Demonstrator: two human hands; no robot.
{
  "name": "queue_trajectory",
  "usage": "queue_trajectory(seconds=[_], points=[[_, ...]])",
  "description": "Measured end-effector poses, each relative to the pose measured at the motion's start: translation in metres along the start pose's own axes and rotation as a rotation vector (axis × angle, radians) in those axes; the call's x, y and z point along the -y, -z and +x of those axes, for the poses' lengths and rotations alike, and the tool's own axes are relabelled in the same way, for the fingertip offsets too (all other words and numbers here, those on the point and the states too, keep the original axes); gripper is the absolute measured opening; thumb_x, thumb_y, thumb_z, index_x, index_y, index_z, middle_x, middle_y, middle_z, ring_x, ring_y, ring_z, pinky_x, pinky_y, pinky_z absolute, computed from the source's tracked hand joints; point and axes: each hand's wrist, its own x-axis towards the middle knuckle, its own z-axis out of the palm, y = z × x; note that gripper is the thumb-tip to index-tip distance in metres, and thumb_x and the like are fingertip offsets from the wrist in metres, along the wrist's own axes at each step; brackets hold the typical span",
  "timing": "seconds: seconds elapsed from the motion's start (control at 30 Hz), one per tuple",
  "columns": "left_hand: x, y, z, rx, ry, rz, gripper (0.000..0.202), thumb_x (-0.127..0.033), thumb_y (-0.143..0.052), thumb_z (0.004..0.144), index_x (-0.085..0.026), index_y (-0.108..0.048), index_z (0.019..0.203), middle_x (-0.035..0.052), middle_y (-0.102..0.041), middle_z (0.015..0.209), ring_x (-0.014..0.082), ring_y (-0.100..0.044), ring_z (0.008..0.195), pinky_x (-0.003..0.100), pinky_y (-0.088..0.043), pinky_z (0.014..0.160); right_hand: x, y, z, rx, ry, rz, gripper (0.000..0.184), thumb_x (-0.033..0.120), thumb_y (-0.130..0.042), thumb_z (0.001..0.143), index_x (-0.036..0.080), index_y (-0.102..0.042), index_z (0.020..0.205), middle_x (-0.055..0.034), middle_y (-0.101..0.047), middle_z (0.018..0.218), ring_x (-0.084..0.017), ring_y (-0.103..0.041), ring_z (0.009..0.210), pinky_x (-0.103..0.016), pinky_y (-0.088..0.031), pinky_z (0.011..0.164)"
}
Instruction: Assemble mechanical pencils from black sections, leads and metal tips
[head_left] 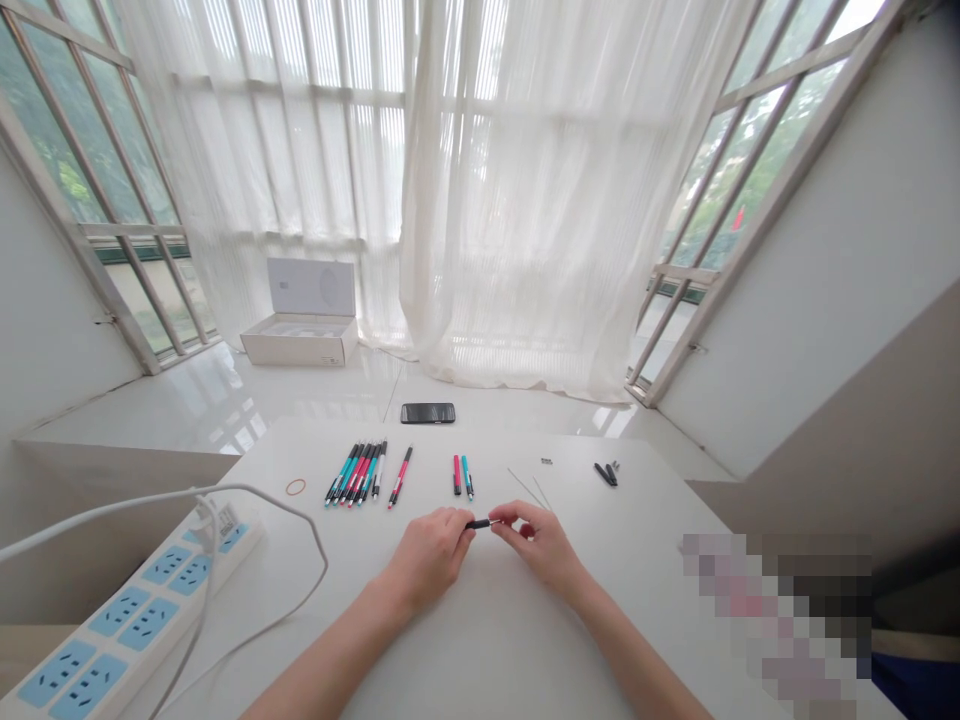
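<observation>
My left hand (429,556) and my right hand (538,546) meet over the white table (510,640), both pinching a short black pen part (478,523) with a small silver end (494,521). Just beyond my hands lie a red pen (457,475), a teal pen (466,477) and thin metal refills (526,488). A bunched row of several teal, red and black pens (354,474) lies further left, beside a single red-and-black pen (400,476). Black pen parts (606,474) and tiny metal pieces (546,461) sit at the far right.
A rubber band (295,487) lies left of the pens. A white power strip (135,610) and its cable (225,495) occupy the left table edge. Beyond the table are a phone (427,413) and an open white box (304,315). A pixelated patch hides the lower right.
</observation>
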Motion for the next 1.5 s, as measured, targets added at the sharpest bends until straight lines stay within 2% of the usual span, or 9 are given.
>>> queue_trajectory(seconds=[0.17,0.3,0.47,0.67,0.8,0.93,1.13,1.3,1.5], points=[[0.001,0.000,0.000,0.012,-0.053,-0.007,0.023,-0.021,-0.035,0.096,-0.020,-0.054,0.109,0.0054,-0.064,0.093,0.0192,-0.060,0.086,0.030,-0.047,0.073,-0.007,-0.002,-0.002,-0.023,0.164,-0.151,0.023,0.040,-0.053,0.088,0.022,-0.068,0.084,-0.0028,-0.067,0.074,-0.016,-0.059,0.067,-0.026,-0.045,0.059],[0.001,0.002,-0.001,0.008,-0.075,0.022,0.023,-0.020,-0.037,0.096,-0.021,-0.055,0.110,0.0047,-0.063,0.090,0.0187,-0.059,0.082,0.029,-0.047,0.070,-0.012,-0.001,-0.004,-0.018,0.267,-0.306,0.026,0.038,-0.048,0.092,0.021,-0.065,0.082,-0.0028,-0.064,0.073,-0.015,-0.057,0.064,-0.026,-0.043,0.061],[-0.001,0.001,0.000,0.000,-0.128,0.068,0.020,-0.021,-0.038,0.096,-0.022,-0.056,0.105,0.0034,-0.063,0.085,0.0181,-0.058,0.075,0.028,-0.044,0.064,-0.009,0.000,-0.008,-0.003,0.260,-0.454,0.039,0.036,-0.035,0.097,0.020,-0.058,0.070,-0.0015,-0.060,0.065,-0.013,-0.052,0.057,-0.026,-0.038,0.056],[0.002,-0.003,0.000,-0.038,-0.088,0.077,0.020,-0.018,-0.038,0.095,-0.021,-0.056,0.105,0.0044,-0.063,0.087,0.0189,-0.058,0.077,0.030,-0.045,0.067,-0.011,0.000,-0.009,0.024,0.296,-0.367,0.021,0.036,-0.045,0.094,0.023,-0.061,0.095,-0.0016,-0.065,0.080,-0.012,-0.056,0.062,-0.024,-0.042,0.059],[0.002,-0.003,0.000,-0.027,-0.118,0.051,0.020,-0.018,-0.039,0.095,-0.021,-0.054,0.107,0.0044,-0.063,0.089,0.0188,-0.058,0.079,0.029,-0.045,0.067,-0.017,0.001,-0.008,0.013,0.345,-0.388,0.027,0.036,-0.041,0.096,0.021,-0.062,0.085,-0.0017,-0.062,0.071,-0.013,-0.054,0.061,-0.024,-0.040,0.058],[0.001,-0.003,0.000,-0.043,-0.138,0.055,0.018,-0.018,-0.040,0.095,-0.021,-0.055,0.104,0.0040,-0.063,0.086,0.0182,-0.057,0.076,0.028,-0.044,0.065,-0.014,0.003,-0.009,0.052,0.320,-0.474,0.038,0.036,-0.033,0.098,0.021,-0.057,0.073,-0.0002,-0.057,0.065,-0.012,-0.047,0.055,-0.024,-0.034,0.055],[0.001,-0.006,0.000,-0.066,-0.149,0.057,0.018,-0.015,-0.040,0.095,-0.020,-0.054,0.104,0.0041,-0.063,0.086,0.0181,-0.058,0.076,0.029,-0.045,0.065,-0.004,0.002,-0.010,0.061,0.309,-0.476,0.028,0.033,-0.032,0.098,0.022,-0.054,0.083,-0.0004,-0.056,0.077,-0.011,-0.046,0.057,-0.023,-0.032,0.055],[-0.001,0.000,0.001,-0.141,-0.206,0.099,0.017,-0.017,-0.039,0.097,-0.021,-0.054,0.102,0.0028,-0.063,0.082,0.0176,-0.057,0.073,0.029,-0.044,0.063,-0.007,-0.006,-0.010,-0.004,0.247,-0.397,0.037,0.033,-0.030,0.098,0.021,-0.039,0.065,0.0029,-0.044,0.062,-0.011,-0.037,0.054,-0.024,-0.029,0.054],[0.000,0.005,0.001,-0.230,-0.178,0.100,0.018,-0.023,-0.039,0.098,-0.021,-0.053,0.108,0.0044,-0.065,0.089,0.0182,-0.059,0.076,0.030,-0.045,0.066,-0.013,-0.003,-0.006,-0.017,0.196,-0.281,0.040,0.036,-0.030,0.098,0.021,-0.031,0.061,0.0043,-0.037,0.056,-0.011,-0.035,0.052,-0.024,-0.029,0.053]])
